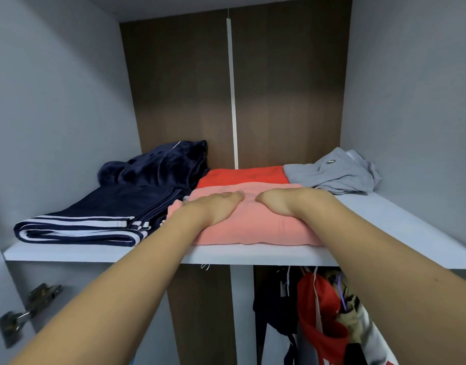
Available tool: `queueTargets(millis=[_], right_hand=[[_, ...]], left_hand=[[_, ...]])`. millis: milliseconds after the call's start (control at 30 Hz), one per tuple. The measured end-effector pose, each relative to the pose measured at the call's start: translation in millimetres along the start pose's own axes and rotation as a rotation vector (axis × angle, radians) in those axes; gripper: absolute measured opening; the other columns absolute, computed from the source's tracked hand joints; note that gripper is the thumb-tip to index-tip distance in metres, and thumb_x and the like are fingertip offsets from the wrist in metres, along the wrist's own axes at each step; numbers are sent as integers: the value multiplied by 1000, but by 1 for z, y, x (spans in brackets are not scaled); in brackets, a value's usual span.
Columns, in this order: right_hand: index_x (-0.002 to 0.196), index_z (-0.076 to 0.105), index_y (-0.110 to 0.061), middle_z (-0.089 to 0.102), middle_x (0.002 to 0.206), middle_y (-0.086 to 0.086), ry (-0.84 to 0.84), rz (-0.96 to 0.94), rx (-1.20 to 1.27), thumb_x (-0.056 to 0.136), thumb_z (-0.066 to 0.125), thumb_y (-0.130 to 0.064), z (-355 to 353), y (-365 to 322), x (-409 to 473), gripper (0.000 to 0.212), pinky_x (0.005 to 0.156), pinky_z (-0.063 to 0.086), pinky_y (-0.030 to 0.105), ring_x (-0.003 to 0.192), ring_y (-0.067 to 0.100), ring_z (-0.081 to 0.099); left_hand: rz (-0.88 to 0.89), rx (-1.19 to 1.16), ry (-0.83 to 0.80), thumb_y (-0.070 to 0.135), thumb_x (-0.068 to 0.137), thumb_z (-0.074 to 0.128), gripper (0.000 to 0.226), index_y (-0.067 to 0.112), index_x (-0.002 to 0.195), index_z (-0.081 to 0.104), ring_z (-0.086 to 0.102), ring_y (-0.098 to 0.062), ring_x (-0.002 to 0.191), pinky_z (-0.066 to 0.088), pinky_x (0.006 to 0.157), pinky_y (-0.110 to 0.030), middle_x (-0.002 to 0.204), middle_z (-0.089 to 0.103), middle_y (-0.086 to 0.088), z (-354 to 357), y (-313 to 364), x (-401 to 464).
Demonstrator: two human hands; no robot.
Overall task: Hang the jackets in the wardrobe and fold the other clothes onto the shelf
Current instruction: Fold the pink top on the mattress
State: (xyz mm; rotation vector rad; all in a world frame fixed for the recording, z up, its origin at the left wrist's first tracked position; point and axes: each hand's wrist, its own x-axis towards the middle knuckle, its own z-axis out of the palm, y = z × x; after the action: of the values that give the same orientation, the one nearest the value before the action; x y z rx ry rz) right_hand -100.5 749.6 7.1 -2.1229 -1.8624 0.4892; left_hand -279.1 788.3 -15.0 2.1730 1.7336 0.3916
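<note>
A folded pink garment (253, 227) lies on the white wardrobe shelf (384, 222), at its front middle. My left hand (216, 206) and my right hand (284, 201) both press flat on top of it, palms down, thumbs toward each other. Behind the pink one lies a folded red garment (242, 176). To the left sit folded navy trousers with white stripes (95, 219), with a navy fleece piece (160, 167) bunched behind them. A crumpled grey garment (334, 172) sits at the back right.
Below the shelf, on the right, hang several jackets, among them a red one (318, 312) and a dark one (276, 304). Metal door hinges (26, 309) stick out at the lower left. Grey side walls close in the shelf on both sides.
</note>
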Motion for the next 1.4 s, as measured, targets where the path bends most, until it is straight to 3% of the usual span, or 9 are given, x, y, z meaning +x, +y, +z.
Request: queueTargets(millis=[433,567,700,833,1000,1067,1133,1200,1400], right_hand=[[144,46,-23,40,153,6,45,-17,59,97,32,-46,7,7,-4,53,103,27,36,137,25,38],[141,49,-24,43,151,6,40,-29,74,98,31,-45,7,7,-6,51,94,26,34,135,25,40],[139,51,-25,45,148,6,56,-16,90,95,32,-48,8,9,-5,53,96,28,35,130,26,43],[120,58,-27,55,135,6,107,-38,79,95,32,-46,9,9,-8,41,88,31,34,103,22,45],[120,58,-11,55,131,16,234,-85,73,100,27,-39,3,0,-38,46,90,38,36,107,30,49],[115,58,-10,56,132,17,321,-113,47,101,30,-41,0,-3,-58,44,89,38,37,116,32,51],[119,56,-9,53,137,17,382,-128,11,101,32,-41,-2,-5,-77,45,91,37,37,121,31,49],[133,51,-8,48,144,15,405,-103,-22,101,34,-43,-2,-7,-99,50,93,36,38,127,32,46],[146,41,-13,45,148,9,543,-74,12,96,46,-34,9,-9,-172,54,99,35,34,134,28,43]], left_hand=[[-10,-49,35,67,96,22,64,37,150,39,31,-25,144,21,110,-39,159,34,4,2,0,-5],[-3,18,60,64,97,18,63,35,147,44,37,-27,139,24,94,-38,156,39,2,1,3,-9],[-15,111,137,60,94,17,65,28,134,57,47,-27,115,28,84,-38,143,53,-3,4,-1,-8],[-27,91,259,52,96,24,56,15,107,64,49,-27,98,34,80,-37,124,61,-11,6,-2,-10],[-102,248,354,49,99,20,63,9,127,61,55,-34,113,39,93,-41,131,60,-16,-4,2,-34],[-194,358,243,56,100,10,74,12,142,51,45,-35,134,23,115,-54,147,49,-14,-13,-2,-50],[-211,392,146,61,99,4,79,14,151,40,28,-33,147,1,121,-56,157,37,-12,-21,-11,-65],[-109,407,157,59,100,5,78,11,153,34,18,-32,150,-3,122,-54,160,31,-13,-27,-19,-78],[259,421,419,44,102,23,62,6,148,37,27,-32,143,7,121,-52,153,38,-12,-33,-13,-121]])
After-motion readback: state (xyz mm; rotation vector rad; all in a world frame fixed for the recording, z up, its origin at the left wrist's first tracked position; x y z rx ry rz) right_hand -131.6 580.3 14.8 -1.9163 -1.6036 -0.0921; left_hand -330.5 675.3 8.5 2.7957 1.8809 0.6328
